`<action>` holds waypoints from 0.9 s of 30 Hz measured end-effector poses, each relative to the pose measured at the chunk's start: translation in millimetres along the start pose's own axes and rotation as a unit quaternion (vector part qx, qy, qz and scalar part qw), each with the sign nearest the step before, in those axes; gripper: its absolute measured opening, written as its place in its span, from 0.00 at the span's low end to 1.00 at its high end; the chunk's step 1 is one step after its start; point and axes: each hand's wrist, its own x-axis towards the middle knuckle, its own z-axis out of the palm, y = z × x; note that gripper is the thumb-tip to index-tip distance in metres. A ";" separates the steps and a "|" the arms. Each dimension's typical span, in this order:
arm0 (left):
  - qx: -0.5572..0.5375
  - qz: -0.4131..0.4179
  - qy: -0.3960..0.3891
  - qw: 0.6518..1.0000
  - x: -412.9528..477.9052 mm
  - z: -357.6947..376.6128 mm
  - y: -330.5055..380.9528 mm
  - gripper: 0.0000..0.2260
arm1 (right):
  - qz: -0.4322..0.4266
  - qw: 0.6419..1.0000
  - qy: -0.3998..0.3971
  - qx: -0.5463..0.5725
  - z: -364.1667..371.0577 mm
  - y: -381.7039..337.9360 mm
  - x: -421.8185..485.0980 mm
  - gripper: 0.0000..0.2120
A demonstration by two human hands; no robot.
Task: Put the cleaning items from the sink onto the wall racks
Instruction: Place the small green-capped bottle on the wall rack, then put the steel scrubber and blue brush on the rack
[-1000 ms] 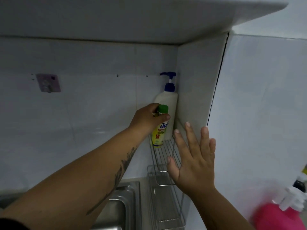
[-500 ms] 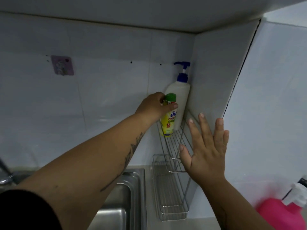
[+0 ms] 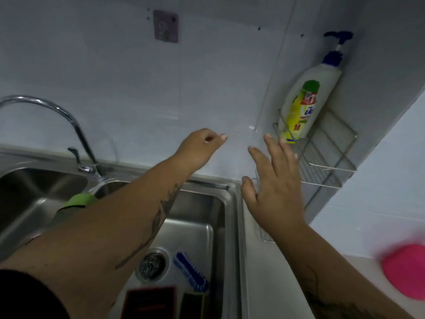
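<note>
A yellow dish-soap bottle (image 3: 299, 111) with a green cap stands on the upper wire rack (image 3: 331, 168) in the wall corner, leaning against a white pump bottle (image 3: 322, 74). My left hand (image 3: 202, 148) hangs in front of the wall, left of the rack, fingers curled with nothing in them. My right hand (image 3: 276, 187) is spread open just below the rack and hides most of the lower rack (image 3: 264, 237). In the steel sink (image 3: 220, 203) lie a steel-wool ball (image 3: 151, 264), a blue brush (image 3: 190, 270), a dark red sponge (image 3: 149, 302) and a dark green sponge (image 3: 192, 305).
A curved chrome faucet (image 3: 57, 111) rises at the left between two basins. A green item (image 3: 78, 201) sits by the basin divider, partly behind my left forearm. A pink container (image 3: 407, 270) stands on the counter at right. An adhesive hook (image 3: 165, 26) is on the wall.
My left hand let go of the yellow bottle, which now stands on the upper rack, and drew back to the left. My view tipped down, bringing the sink into sight.
</note>
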 end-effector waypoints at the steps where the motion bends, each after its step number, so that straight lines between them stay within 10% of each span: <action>1: 0.003 -0.038 -0.006 0.999 -11.9 -3.8 -23.1 0.22 | 0.001 1.000 -0.027 0.017 13.1 -5.3 -8.1 0.25; 12: 0.061 -0.280 -0.152 0.946 -115.4 13.9 -232.9 0.23 | 0.199 0.825 -0.518 0.105 144.9 -44.2 -137.9 0.35; 18: 0.123 -0.271 -0.275 0.914 -144.6 48.3 -306.9 0.18 | 0.299 0.740 -0.595 0.094 204.8 -61.2 -187.2 0.35; 27: 0.168 -0.214 -0.260 0.926 -169.8 78.7 -362.9 0.32 | 0.314 0.718 -0.621 -0.008 257.5 -68.9 -241.5 0.25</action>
